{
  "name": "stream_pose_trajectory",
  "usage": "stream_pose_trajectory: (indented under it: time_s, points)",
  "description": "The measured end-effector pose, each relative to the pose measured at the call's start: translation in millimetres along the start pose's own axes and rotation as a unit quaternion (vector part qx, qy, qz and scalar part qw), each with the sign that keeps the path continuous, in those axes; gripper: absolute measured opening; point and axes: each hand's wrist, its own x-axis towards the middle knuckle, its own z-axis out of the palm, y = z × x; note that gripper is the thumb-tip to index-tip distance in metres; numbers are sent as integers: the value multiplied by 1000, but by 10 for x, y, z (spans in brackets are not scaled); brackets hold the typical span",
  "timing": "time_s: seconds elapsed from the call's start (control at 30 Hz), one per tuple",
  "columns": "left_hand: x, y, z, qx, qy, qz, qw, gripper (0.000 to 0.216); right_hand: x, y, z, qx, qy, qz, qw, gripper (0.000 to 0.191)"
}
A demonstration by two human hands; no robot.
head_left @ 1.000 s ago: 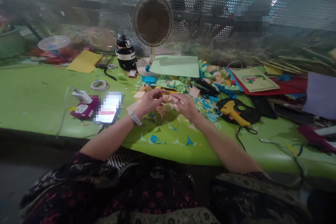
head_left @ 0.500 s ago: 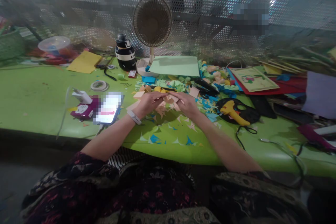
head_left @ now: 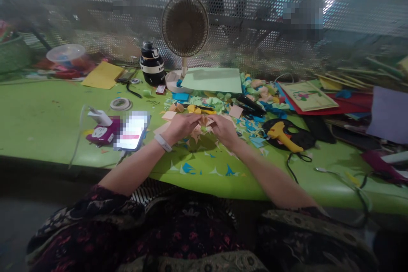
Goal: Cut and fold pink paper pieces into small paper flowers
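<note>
Between my two hands is a small peach-orange piece of paper (head_left: 204, 120), pinched from both sides just above the table. My left hand (head_left: 186, 125), with a white band on its wrist, closes its fingertips on the left edge of the piece. On the other side my right hand (head_left: 222, 127) grips it between thumb and fingers. The fingers partly cover the paper, so its full shape is hidden. Peach paper squares (head_left: 236, 111) lie behind and beside my hands. Blue and pale paper scraps (head_left: 188, 168) are scattered on the green table (head_left: 204, 182) below.
Behind my hands stand a fan (head_left: 185, 25) and a black bottle (head_left: 152, 66), with a pale green sheet (head_left: 212, 80). A lit phone (head_left: 132, 131) and purple power socket (head_left: 103, 131) lie left. Rightward are a stapler (head_left: 251, 105) and yellow glue gun (head_left: 283, 137).
My fingertips have drawn slightly apart, and the right hand has turned a little. More of the peach-orange paper now shows between them. The things on the table stay put.
</note>
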Motion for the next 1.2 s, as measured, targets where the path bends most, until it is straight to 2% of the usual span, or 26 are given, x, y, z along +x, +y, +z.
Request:
stream_pose_trajectory:
  time_s: [0.17, 0.43, 0.63, 0.93, 1.2]
  points:
    - [5, 31, -34, 39, -19, -10, 999, 22, -8, -47, 10, -41, -5, -1, 999, 27]
    - [7, 103, -53, 94, -62, -41, 993, 22, 1, -151, -71, -29, -16, 35, 999, 25]
    - [-35, 166, 43, 72, -36, -82, 993, 20, 9, -262, -91, -51, -20, 64, 996, 26]
    - [-45, 244, 170, -8, 1, -188, 982, 22, 37, -334, -25, 34, -7, 141, 989, 25]
    - [-89, 325, 225, -78, 33, -194, 977, 28, 39, -385, -37, -7, -40, 165, 985, 25]
